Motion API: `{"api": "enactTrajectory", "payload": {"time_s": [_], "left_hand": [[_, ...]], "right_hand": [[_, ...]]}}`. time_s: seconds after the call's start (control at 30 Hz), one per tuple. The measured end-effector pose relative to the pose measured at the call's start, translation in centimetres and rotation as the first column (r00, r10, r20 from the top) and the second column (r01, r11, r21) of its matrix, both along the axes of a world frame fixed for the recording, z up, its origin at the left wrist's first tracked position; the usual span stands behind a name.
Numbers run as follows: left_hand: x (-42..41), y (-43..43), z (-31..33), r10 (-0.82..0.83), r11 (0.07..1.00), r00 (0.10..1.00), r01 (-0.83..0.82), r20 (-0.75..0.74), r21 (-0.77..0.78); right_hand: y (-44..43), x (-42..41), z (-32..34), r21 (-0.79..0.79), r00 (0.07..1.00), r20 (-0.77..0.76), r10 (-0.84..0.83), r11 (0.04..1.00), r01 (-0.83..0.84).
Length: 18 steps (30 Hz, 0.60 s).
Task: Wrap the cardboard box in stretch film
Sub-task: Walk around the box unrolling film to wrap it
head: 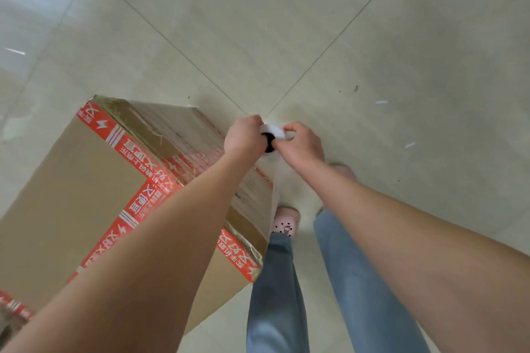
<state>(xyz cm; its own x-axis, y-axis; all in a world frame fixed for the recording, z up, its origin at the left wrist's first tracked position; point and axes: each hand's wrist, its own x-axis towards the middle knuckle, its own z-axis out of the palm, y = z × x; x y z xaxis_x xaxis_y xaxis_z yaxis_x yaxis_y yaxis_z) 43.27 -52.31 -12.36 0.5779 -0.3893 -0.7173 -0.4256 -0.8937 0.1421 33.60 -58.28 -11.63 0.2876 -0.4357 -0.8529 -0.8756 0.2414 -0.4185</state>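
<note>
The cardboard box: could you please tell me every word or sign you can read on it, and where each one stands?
"又好又便宜": large white characters, upside down in this view, repeated along the red tape on the cardboard box.
A white lightning-bolt sign: on the same tape.
Smaller white characters beside them: too blurred to read.
The stretch film roll shows no print.
</note>
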Motion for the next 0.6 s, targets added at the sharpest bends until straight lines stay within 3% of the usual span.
{"api": "enactTrajectory", "payload": {"time_s": [0.1,0.2,0.3,0.37,0.47,0.53,0.6], "left_hand": [[0.6,0.5,0.2,0.329,0.944,0.944,-0.33,-0.033,-0.024],[1.2,1.0,0.7,0.584,0.81,0.808,-0.586,-0.085,-0.006],[1.7,1.7,0.7,0.687,0.724,0.72,-0.69,-0.098,0.01],[2.1,2.2,0.9,0.583,0.812,0.81,-0.582,-0.065,0.037],[2.8,2.3,1.3,0.241,0.97,0.97,-0.241,0.031,0.009],[3.2,2.0,1.1,0.077,0.997,0.995,-0.075,0.061,-0.033],[3.5,1.7,0.8,0.015,1.0,0.996,-0.013,0.084,-0.023]], "right_hand": [[-0.3,1.3,-0.1,0.014,0.999,0.01,0.036,0.999,-0.036],[-0.5,3.1,-0.1,-0.006,0.995,-0.008,0.096,0.995,-0.096],[-0.4,4.6,-0.2,-0.016,0.986,-0.02,0.165,0.986,-0.166],[-0.1,5.3,-0.3,-0.018,0.979,-0.038,0.199,0.98,-0.2],[0.2,5.9,-0.4,-0.034,0.97,-0.07,0.234,0.971,-0.237],[0.1,6.1,-0.4,-0.038,0.966,-0.081,0.246,0.968,-0.25],[0.0,6.2,-0.5,-0.035,0.96,-0.084,0.266,0.962,-0.27]]}}
